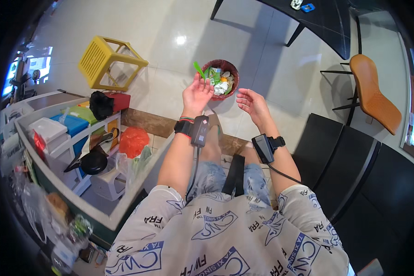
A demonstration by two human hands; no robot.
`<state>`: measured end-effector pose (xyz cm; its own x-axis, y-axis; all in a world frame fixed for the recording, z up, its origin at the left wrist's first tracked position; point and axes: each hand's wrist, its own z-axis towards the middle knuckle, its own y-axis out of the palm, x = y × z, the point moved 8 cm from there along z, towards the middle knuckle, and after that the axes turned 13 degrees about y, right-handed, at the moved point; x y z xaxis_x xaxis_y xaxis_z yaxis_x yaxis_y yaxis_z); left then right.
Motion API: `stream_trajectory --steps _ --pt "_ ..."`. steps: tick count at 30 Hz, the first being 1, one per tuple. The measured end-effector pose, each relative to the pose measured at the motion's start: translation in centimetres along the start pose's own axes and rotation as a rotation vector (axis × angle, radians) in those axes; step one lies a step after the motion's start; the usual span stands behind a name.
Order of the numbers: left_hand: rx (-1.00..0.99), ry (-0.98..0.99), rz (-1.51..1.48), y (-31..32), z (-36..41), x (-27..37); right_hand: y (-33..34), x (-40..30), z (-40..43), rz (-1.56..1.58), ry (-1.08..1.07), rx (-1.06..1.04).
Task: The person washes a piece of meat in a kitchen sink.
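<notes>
My left hand is raised palm up with its fingers apart and holds nothing. Beyond its fingertips stands a round waste bin with a dark red liner, filled with crumpled white paper, green wrappers and other litter. A bright green strip sticks up over the bin's left rim, close to my left fingertips; whether they touch cannot be told. My right hand hovers to the right of the bin, fingers slightly curled, with nothing in it. Both wrists wear strapped devices with cables.
A yellow plastic stool lies tipped at the left. Below it, a partition surrounds storage boxes, a black pan and a red plastic bag. A black table stands upper right, near a brown chair. Black panels are at the right.
</notes>
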<state>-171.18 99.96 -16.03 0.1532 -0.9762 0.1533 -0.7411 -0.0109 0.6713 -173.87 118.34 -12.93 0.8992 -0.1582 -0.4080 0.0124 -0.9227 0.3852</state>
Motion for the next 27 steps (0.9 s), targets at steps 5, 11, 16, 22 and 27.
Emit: stream_trajectory --steps 5,11,16,22,27 --pt "0.055 -0.007 0.01 -2.8 7.8 -0.4 -3.8 1.9 9.6 -0.047 0.119 0.201" --pt "0.053 0.016 0.303 -4.8 10.8 0.3 -4.4 2.7 15.6 0.033 0.157 0.176" --pt "-0.203 0.141 1.019 -4.4 10.6 -0.1 -2.9 2.2 17.1 -0.426 0.102 0.11" --pt "-0.905 0.133 2.064 0.1 9.1 -5.7 0.7 -2.4 12.3 -0.538 -0.193 -0.105" --pt "-0.959 0.401 2.066 9.1 3.0 -5.1 1.4 -6.2 5.9 -0.836 -0.232 0.057"
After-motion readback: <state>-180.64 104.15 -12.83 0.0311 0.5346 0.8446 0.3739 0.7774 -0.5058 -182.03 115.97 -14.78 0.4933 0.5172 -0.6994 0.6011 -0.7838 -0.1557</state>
